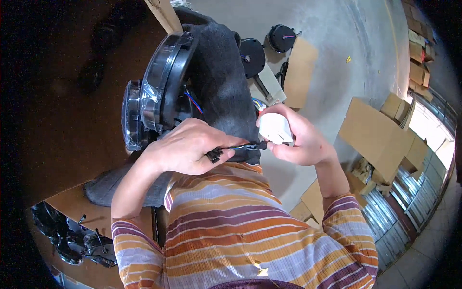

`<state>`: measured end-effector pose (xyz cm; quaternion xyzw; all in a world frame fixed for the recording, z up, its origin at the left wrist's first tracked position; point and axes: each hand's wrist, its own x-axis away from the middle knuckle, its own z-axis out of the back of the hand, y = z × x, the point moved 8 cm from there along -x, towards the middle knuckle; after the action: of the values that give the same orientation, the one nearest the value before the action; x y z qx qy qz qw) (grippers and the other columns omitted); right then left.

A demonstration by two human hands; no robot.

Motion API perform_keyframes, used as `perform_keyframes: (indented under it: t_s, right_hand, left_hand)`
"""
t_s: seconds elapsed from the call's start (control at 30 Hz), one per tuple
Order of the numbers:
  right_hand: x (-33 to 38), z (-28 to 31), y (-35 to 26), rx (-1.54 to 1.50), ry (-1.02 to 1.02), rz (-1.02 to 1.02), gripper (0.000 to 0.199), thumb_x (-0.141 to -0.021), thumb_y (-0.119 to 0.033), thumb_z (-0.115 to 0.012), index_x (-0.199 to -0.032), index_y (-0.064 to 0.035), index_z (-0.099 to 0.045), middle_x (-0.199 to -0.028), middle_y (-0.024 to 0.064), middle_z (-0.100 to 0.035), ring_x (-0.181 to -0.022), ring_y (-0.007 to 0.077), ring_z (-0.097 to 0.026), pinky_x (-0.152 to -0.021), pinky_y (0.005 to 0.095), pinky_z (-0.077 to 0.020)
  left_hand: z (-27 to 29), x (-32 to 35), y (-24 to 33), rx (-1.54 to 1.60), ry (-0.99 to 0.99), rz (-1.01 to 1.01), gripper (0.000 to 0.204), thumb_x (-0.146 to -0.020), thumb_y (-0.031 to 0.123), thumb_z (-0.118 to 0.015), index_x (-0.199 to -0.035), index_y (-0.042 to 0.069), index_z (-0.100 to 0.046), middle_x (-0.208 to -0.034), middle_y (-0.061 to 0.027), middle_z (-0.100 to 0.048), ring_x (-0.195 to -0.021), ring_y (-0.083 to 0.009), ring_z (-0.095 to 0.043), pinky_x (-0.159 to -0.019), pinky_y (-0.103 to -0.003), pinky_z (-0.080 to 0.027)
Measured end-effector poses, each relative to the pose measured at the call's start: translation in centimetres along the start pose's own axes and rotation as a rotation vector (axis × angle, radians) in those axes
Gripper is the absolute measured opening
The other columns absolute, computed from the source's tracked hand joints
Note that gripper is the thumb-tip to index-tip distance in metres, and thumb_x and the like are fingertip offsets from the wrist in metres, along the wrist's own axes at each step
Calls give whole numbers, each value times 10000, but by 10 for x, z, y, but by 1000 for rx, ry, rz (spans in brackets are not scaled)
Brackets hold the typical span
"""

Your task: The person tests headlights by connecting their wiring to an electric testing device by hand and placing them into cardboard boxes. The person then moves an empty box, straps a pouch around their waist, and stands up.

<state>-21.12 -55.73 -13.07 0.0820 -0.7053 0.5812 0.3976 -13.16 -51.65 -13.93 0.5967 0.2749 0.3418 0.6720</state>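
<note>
My left hand (190,147) is closed on a thin wire lead with a black connector (215,154) showing below its fingers. Between the two hands, in front of my lap, a black wire connector (250,147) runs from the left fingertips to the right ones. My right hand (305,137) is curled round a white rounded plastic housing (275,128), and its fingertips also pinch the end of the black connector. Coloured wires (260,104) show just above the right fingers. Beside my left hand stands a large round black housing (166,82), wrapped in clear film, with red and blue wires (194,102).
A brown table (72,144) fills the left side. On the floor ahead are round black units (281,38) and a flat cardboard piece (299,72). Cardboard boxes (378,137) stand at the right, near silvery wrapped stacks (385,212). Black parts (89,243) lie at lower left.
</note>
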Motion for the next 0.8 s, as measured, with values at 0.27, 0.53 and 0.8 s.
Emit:
perform_keyframes:
  t_s: [0.27, 0.53, 0.8]
  right_hand:
    - [4, -3, 2, -29, -22, -5, 372, -571, 15, -472, -930, -18, -379, -755, 28, -457, -662, 89, -444, -575, 219, -375]
    - [2, -6, 3, -45, -34, -11, 380, -571, 12, -477, -935, -25, -375, -753, 27, -457, -664, 92, -446, -580, 225, -377]
    - [1, -6, -6, 174, 16, 117, 367, -586, -18, -477, -937, -19, -371, -772, 29, -449, -668, 92, -436, -577, 222, -364]
  left_hand:
    - [-5, 1, 2, -35, -35, 11, 202, -650, 116, -498, -841, 59, -532, -575, -98, -506, -491, -242, -470, -442, -297, -357]
    - [-3, 2, 4, -70, -37, -12, 200, -655, 120, -490, -843, 66, -533, -578, -113, -510, -495, -254, -486, -432, -304, -379]
    - [-1, 4, 4, -100, 43, 7, 189, -660, 136, -473, -823, 62, -534, -569, -131, -501, -515, -262, -496, -442, -329, -380]
